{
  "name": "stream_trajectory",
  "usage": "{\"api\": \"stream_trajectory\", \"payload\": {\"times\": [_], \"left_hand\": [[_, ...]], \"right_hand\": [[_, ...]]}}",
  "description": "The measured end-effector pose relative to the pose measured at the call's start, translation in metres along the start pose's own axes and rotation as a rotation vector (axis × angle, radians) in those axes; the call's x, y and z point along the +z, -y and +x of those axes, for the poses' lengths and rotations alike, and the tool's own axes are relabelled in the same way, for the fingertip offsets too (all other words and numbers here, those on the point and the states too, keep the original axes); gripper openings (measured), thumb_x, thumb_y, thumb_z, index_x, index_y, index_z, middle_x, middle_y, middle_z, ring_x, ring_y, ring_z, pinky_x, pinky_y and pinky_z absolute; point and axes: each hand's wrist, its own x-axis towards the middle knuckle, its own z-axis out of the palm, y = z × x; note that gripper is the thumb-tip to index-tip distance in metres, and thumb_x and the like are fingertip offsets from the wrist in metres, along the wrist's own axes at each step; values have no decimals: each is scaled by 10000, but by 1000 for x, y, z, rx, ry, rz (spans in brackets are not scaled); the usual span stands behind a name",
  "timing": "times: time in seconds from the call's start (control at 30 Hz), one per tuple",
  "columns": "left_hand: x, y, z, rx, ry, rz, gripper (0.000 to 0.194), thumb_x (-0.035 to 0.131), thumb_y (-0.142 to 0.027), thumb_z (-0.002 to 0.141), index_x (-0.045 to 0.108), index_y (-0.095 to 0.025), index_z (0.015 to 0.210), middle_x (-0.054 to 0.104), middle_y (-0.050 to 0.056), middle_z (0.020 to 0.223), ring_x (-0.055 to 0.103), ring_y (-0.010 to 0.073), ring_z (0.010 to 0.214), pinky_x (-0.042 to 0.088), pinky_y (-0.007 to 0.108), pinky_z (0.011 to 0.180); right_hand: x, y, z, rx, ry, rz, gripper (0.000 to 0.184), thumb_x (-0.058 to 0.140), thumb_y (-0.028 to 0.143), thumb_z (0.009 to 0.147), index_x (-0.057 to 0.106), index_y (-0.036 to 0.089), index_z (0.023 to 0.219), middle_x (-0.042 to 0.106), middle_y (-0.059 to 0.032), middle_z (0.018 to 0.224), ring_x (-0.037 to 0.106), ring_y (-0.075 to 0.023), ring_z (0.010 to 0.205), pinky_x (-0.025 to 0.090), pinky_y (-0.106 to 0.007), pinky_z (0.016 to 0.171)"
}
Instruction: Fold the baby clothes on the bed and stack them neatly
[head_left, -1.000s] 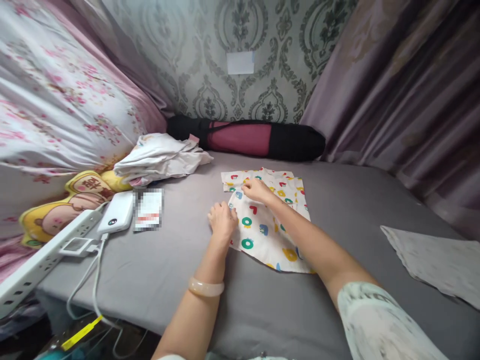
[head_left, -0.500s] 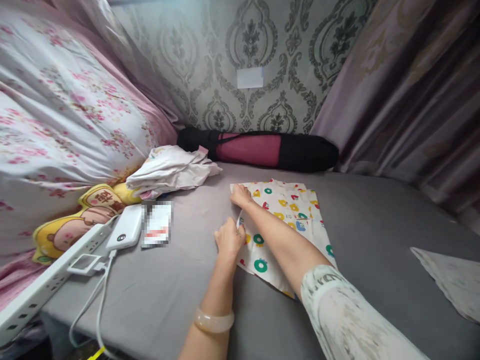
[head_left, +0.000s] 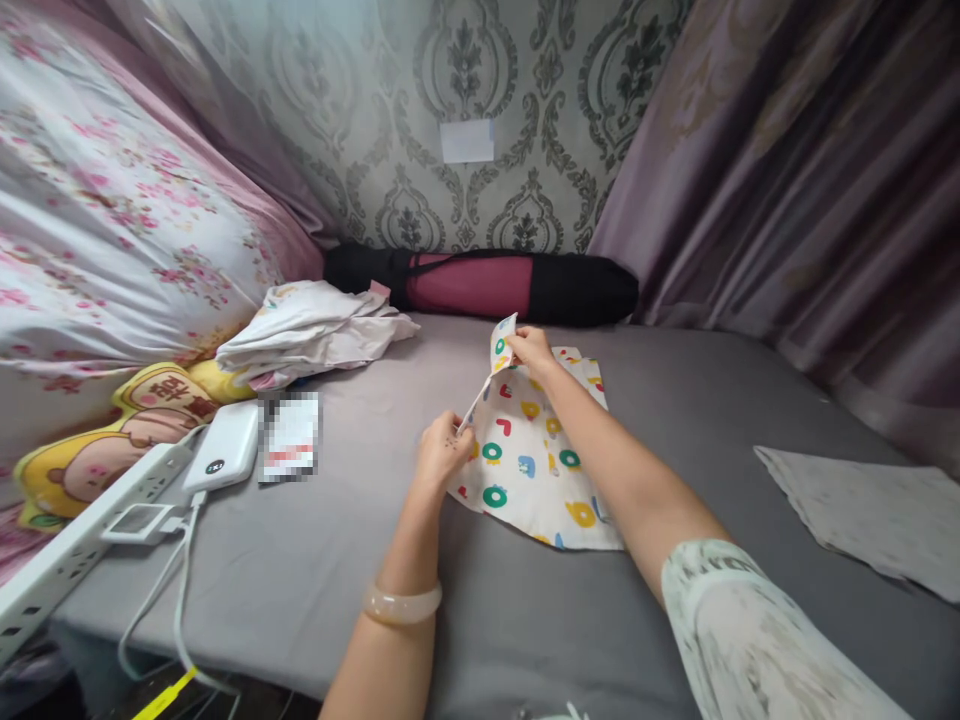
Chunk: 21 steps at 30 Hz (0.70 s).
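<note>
A white cloth [head_left: 517, 470] printed with colourful letters and numbers lies on the grey bed surface in front of me. My left hand [head_left: 444, 448], with a pale bangle on the wrist, pinches its left edge. My right hand [head_left: 531, 348] grips the far left corner, which is raised off the bed and partly turned over. Between the two hands the edge runs taut at a slant. The right forearm covers part of the cloth's right side. Whether the cloth is a garment or a plain sheet I cannot tell.
A crumpled white cloth heap [head_left: 319, 335] lies at back left, near a yellow cartoon cushion [head_left: 82, 465]. A white power bank [head_left: 223, 445], cables and a power strip [head_left: 90, 545] line the left edge. Folded pale fabric [head_left: 862, 510] lies right; a black-and-pink long bag [head_left: 469, 283] rests against the wall.
My right hand has lifted the far left corner and carried it rightwards, turning part of it over. My left hand keeps its hold on the edge. The view has shifted slightly right.
</note>
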Motion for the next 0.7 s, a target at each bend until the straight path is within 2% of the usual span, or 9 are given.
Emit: {"api": "stream_trajectory", "payload": {"times": [0.17,0.33,0.4,0.5,0.6,0.67,0.7], "left_hand": [[2,-9,-10,85,29,2,94,517,-267,785,592,-210,785,636,-2,755,569,157,729,362,245,605],[8,-16,-18,167,84,-51,147,525,-207,773,629,-214,876,642,-17,748,577,141,720,379,227,616],[12,-18,-21,201,115,-77,165,543,-259,802,639,-214,928,648,-12,755,583,141,713,394,225,622],[15,-23,-24,211,180,-113,339,565,-499,828,658,-203,963,666,13,776,602,163,725,415,238,631],[14,-27,-24,176,190,-130,516,426,-634,873,677,-183,891,673,39,774,612,184,730,428,261,638],[13,-27,-22,144,152,-130,560,304,-583,936,678,-175,853,676,51,779,616,188,741,442,276,663],[13,-25,-20,140,122,-121,537,296,-542,950,676,-175,854,679,53,794,618,188,760,451,280,686]], "right_hand": [[-32,-16,-21,82,-6,140,182,558,127,744,648,162,897,704,-53,833,650,-147,670,506,-211,556],[-47,-33,-35,119,-60,151,216,573,137,762,623,161,970,695,-41,846,630,-125,643,500,-195,539],[-50,-40,-36,129,-65,155,228,586,133,761,611,159,986,688,-31,822,620,-118,606,504,-203,538],[-55,-51,-37,152,-55,156,251,606,138,765,593,169,1013,686,-23,830,617,-112,579,521,-225,557],[-59,-62,-38,166,-25,131,194,635,149,758,592,173,946,682,-19,810,620,-116,576,529,-236,563],[-61,-67,-38,175,-24,106,167,659,152,742,584,174,889,670,-10,757,614,-122,559,526,-238,545],[-61,-70,-38,178,-27,95,166,666,152,735,579,176,875,663,-4,733,611,-125,553,523,-237,535]]}}
